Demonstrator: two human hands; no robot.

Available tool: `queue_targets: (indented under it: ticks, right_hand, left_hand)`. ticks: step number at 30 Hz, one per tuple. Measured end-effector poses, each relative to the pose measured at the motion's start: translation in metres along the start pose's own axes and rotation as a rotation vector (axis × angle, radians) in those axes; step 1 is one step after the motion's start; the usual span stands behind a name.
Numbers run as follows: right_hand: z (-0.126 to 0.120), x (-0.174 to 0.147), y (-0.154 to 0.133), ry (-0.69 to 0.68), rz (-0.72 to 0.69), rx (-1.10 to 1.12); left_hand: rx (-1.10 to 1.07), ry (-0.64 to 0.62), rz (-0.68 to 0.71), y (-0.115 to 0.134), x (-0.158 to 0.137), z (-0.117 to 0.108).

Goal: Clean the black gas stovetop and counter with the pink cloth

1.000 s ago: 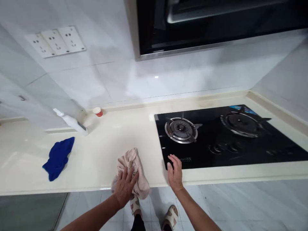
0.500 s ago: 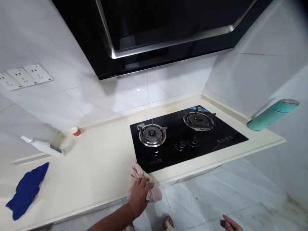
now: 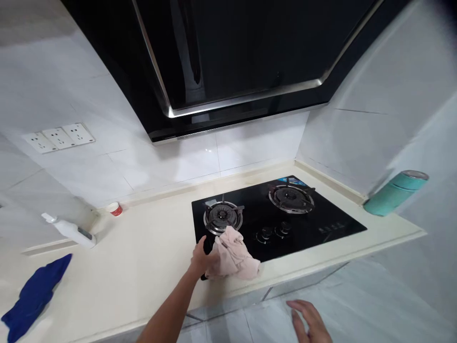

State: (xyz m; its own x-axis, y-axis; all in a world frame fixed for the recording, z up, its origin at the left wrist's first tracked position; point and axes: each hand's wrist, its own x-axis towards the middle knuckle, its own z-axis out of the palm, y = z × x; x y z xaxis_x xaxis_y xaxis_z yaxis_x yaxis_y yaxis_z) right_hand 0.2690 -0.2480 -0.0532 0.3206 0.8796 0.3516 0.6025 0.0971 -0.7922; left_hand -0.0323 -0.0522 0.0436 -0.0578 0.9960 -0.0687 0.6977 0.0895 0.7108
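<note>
A crumpled pale pink cloth (image 3: 235, 257) lies over the front left part of the black gas stove (image 3: 321, 224), just below the left burner (image 3: 223, 215). My left hand (image 3: 203, 257) grips the cloth by its left side. The thumb shows, while the other fingers are mostly hidden by the fabric. Below the counter's front edge, my right hand (image 3: 309, 321) hangs in the air with thumb and fingers apart, holding nothing.
A black range hood (image 3: 243, 57) overhangs the stove. On the cream counter (image 3: 150, 247) are a white spray bottle (image 3: 74, 233), a red and white paper cup (image 3: 114, 208) and a blue cloth (image 3: 34, 295). A teal flask (image 3: 394, 193) stands at the right by the wall.
My left hand has moved the pink cloth from the counter's front edge up and right onto the stove. My right hand has risen further into view. The head view has shifted upward.
</note>
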Motion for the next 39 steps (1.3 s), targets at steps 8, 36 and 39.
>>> queue_targets:
  ticks: [8, 36, 39]
  right_hand:
    - [0.110, 0.121, -0.112, -0.483, -0.357, -0.302]
    - [0.165, 0.131, -0.046, -0.174, -0.101, -0.470]
    - [0.165, 0.180, -0.038, -0.172, -0.012, -0.458]
  left_hand:
    - [0.492, 0.319, -0.073, -0.112, -0.047, -0.080]
    - [0.756, 0.171, 0.054, -0.191, -0.016, -0.084]
    - [0.756, 0.172, 0.054, -0.188, -0.017, -0.085]
